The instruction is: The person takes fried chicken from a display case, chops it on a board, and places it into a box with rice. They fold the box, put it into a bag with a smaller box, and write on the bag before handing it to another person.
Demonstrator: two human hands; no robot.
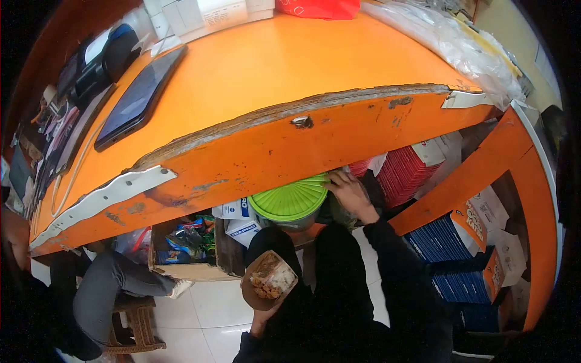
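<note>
My left hand holds up a small brown paper food box over my lap, gripping it from below. White rice and browned pieces of food lie inside. Under the desk, my right hand has its bent fingers at the right rim of a ribbed green lid. This lid sits on a round see-through tub, partly hidden by the desk edge. My right thumb is not clearly visible.
An orange desk with a chipped edge overhangs my lap; a phone lies on it. Below are a carton of packets, white-and-blue boxes, red stacked packs and blue stacked packs. Another person's leg is at left.
</note>
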